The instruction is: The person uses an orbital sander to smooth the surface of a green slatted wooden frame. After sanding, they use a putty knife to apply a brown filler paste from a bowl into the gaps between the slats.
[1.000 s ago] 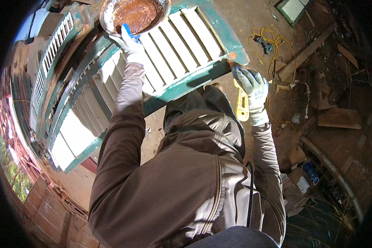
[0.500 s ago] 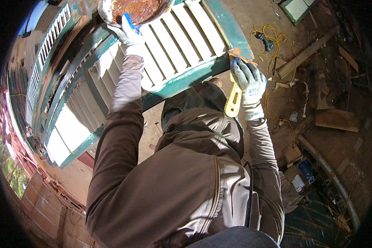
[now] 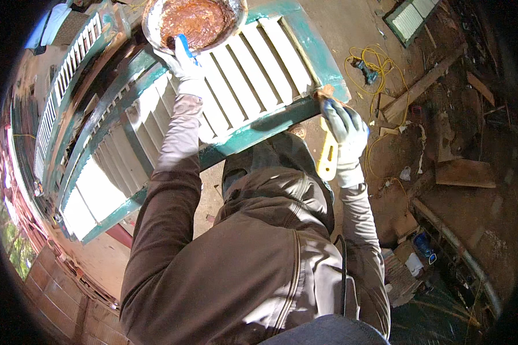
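My left hand [image 3: 184,70], in a white glove with blue on the thumb, grips the near rim of a round metal bowl [image 3: 233,35]. Reddish-brown paste [image 3: 194,23] fills much of that bowl. My gloved right hand [image 3: 346,133] is closed round a putty knife [image 3: 328,154] with a yellow handle; my fingers hide most of its blade. It is at the near right corner of a louvred shutter [image 3: 323,54] with a green frame and white slats. Brown paste [image 3: 326,92] lies on that corner, just beyond my fingertips.
More louvred shutters [image 3: 69,86] stand at the left. A yellow cord [image 3: 380,53] coils round a blue-green power tool [image 3: 365,71] on the floor at the right. Wood planks [image 3: 465,173] and scraps lie further right, and another green-framed shutter [image 3: 407,24] lies at the far right.
The bowl and shutter sit slightly lower in view. My right hand has shifted a little nearer, still holding the putty knife at the corner. My left hand keeps its hold on the bowl.
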The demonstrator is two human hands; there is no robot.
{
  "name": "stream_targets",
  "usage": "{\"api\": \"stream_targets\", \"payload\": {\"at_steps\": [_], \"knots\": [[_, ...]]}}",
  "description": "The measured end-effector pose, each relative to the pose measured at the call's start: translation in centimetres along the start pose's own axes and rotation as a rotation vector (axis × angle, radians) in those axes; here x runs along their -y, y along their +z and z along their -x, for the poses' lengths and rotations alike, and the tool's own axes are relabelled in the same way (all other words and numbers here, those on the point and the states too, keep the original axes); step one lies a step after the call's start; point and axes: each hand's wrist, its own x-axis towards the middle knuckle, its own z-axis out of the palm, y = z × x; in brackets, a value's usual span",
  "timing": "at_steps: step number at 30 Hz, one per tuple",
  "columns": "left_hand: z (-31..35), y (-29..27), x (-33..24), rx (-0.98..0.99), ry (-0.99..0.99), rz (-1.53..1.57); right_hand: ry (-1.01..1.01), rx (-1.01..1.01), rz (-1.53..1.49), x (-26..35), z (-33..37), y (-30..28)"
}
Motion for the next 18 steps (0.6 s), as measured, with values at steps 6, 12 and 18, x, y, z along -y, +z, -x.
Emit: {"api": "stream_targets", "payload": {"at_steps": [6, 12, 18], "knots": [[-0.9, -0.1, 0.7, -0.034, 0.064, -0.01, -0.032, 0.175, -0.004, 0.7, 0.8, 0.2], [-0.4, 0.8, 0.9, -0.032, -0.006, 0.084, 0.04, 0.087, 0.008, -0.8, -0.4, 0.0], [-1.9, -0.7, 2.3, 0.023, 0.026, 0.011, -0.099, 0.184, -0.006, -0.7, 1.3, -0.1]]}}
